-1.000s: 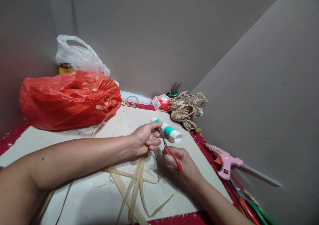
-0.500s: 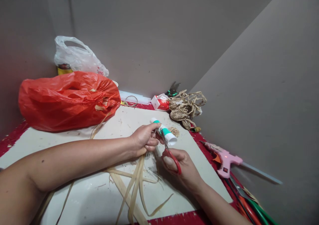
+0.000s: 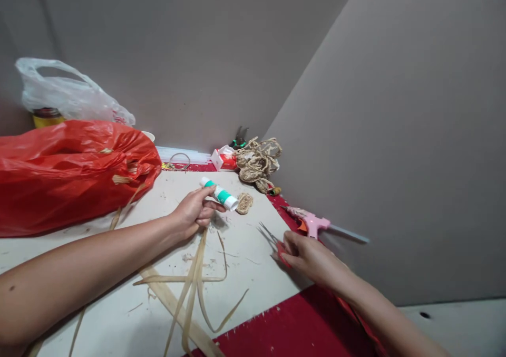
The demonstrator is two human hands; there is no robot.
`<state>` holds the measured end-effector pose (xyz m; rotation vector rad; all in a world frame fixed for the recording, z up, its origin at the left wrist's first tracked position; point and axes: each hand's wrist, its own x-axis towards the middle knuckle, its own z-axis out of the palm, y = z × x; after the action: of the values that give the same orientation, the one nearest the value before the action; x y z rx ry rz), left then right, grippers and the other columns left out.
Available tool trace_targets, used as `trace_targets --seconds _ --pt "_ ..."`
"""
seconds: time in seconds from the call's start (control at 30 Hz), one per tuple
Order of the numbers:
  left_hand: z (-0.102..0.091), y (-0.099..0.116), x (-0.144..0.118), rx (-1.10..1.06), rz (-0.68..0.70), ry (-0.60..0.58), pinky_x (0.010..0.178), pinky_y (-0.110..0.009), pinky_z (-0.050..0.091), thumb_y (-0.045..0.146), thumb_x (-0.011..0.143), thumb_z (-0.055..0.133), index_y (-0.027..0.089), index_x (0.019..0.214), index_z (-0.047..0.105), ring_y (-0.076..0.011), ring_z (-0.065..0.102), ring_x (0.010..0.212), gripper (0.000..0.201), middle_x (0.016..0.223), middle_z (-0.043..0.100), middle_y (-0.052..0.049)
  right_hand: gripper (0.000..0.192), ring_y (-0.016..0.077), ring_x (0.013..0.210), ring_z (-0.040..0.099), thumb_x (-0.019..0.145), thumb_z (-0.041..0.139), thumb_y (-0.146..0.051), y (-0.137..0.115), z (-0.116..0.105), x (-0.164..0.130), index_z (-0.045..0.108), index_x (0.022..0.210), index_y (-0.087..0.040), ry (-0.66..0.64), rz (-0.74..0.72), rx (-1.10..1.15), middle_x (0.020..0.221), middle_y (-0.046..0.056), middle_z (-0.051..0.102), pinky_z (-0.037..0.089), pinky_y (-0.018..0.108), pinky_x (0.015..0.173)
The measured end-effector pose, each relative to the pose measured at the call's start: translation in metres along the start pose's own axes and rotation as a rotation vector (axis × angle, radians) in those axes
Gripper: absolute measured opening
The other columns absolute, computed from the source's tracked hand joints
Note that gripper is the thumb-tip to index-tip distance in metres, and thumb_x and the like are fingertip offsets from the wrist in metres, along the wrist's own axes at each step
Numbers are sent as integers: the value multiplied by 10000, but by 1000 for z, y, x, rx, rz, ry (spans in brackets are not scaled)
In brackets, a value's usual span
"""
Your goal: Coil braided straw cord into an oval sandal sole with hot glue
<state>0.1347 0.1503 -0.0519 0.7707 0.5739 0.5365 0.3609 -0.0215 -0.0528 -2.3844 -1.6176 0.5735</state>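
Head view: left hand (image 3: 194, 212) pinches straw strips (image 3: 193, 283); right hand (image 3: 312, 257) grips scissors (image 3: 272, 241).

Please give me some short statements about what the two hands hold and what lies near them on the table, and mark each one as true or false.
1. The left hand grips a bunch of pale strips. True.
2. The right hand holds the pink glue gun. False: it holds the red-handled scissors; the glue gun lies on the table beyond it.
3. The blades of the scissors are open. True.
4. The glue stick stands upright. False: it lies on its side, just beyond the left hand.
5. The red plastic bag lies at the right edge of the table. False: it lies at the left, in front of a white bag.
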Motion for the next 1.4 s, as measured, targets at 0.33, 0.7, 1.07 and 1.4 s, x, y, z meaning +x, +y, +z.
trace_targets --seconds 0.33,0.7,1.07,1.4 --pt "-1 -4 -2 108 77 -93 348 -161 71 372 861 528 165 772 465 1 179 324 234 601 633 -72 366 99 457 493 773 602 -526 -17 -33 4 564 699 -169 -162 -18 365 582 7 582 353 224 436" --pt "3 -16 -10 368 155 -143 325 -170 143 426 851 531 195 869 470 -30 240 307 239 552 598 7 461 158 631 620 731 682 -470 -93 11 28 667 1061 -148 -31 -223 900 792 61 681 500 278 540" --pt "4 -12 -9 368 93 -52 353 -180 116 396 881 498 200 874 481 -43 158 345 197 441 290 110 306 306 867 611 707 659 -297 15 -46 96 631 973 -149 698 188 231 795 132 666 425 374 685" --pt "4 -3 -10 233 76 -86 353 -169 86 495 883 469 194 793 493 -43 114 351 314 436 210 113 102 291 1045 541 793 642 -259 -13 -41 95 594 736 -190 583 -9 201 946 138 634 445 370 761"
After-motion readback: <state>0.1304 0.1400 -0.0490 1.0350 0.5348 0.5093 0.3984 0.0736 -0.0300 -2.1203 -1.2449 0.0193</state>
